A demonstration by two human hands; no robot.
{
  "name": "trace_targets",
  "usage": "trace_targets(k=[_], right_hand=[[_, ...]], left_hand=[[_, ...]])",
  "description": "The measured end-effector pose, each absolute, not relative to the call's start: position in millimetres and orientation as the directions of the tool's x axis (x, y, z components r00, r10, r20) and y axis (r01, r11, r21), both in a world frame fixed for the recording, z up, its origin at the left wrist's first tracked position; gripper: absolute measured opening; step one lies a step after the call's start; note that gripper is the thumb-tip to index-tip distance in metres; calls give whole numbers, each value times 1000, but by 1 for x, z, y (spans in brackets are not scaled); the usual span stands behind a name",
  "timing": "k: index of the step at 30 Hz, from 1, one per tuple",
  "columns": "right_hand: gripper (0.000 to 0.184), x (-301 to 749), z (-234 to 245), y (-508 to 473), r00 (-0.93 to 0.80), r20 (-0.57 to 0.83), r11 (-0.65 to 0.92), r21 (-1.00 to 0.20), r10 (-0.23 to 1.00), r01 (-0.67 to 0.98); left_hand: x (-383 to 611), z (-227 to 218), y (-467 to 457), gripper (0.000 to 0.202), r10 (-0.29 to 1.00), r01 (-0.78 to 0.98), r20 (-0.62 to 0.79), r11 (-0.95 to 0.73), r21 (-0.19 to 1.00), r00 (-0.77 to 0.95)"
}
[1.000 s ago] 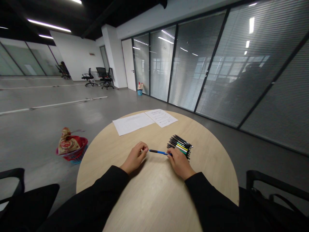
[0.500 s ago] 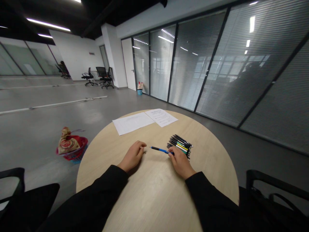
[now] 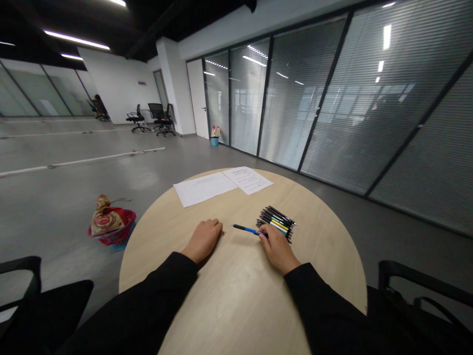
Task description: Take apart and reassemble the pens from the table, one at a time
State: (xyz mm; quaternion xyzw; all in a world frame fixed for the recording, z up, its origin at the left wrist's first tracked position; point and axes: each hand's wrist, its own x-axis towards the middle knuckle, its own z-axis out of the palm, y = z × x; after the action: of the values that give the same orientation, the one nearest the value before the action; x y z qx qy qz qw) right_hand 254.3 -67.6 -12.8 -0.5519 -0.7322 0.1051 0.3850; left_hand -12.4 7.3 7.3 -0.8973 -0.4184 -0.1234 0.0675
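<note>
My right hand [image 3: 276, 247] pinches the near end of a blue pen [image 3: 247, 229] that lies just above the round wooden table [image 3: 240, 296], tip pointing left. Right behind that hand sits a pile of several pens [image 3: 276, 222], mostly black with green, yellow and white ones. My left hand [image 3: 204, 238] rests on the table left of the pen tip, fingers curled under, a short gap away from it; I cannot see anything in it.
Two printed paper sheets [image 3: 221, 184] lie at the table's far edge. A red basket with a bag [image 3: 111, 224] stands on the floor to the left. Black chairs [image 3: 417, 296] flank me on both sides. A glass wall runs along the right.
My left hand let go of the pen tip and drew back to the left, curling closed on the table. The right hand keeps the pen, shifted slightly right.
</note>
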Motion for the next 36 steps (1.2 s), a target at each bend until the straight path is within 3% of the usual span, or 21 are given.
trace_targets(k=[4,7,15,21,36], right_hand=[[10,255,-14,-67,-90,438,357,-581,895,732],[11,256,-15,-67,-82,436,348,-574,896,741],[12,255,-14,-66,-63,455,349,-581,888,735],[12,255,-12,-67,-54,460,347,-583,886,734],[11,255,-11,-68,-73,449,349,-571,890,743]], left_hand=[[-11,7,6,19,724,771,282,-628,-106,629],[-14,7,6,19,739,792,317,-607,-69,594],[-6,13,-3,14,682,631,491,-716,298,542],[-4,14,-7,14,738,557,515,-671,489,437],[-2,19,-10,14,751,535,488,-660,528,445]])
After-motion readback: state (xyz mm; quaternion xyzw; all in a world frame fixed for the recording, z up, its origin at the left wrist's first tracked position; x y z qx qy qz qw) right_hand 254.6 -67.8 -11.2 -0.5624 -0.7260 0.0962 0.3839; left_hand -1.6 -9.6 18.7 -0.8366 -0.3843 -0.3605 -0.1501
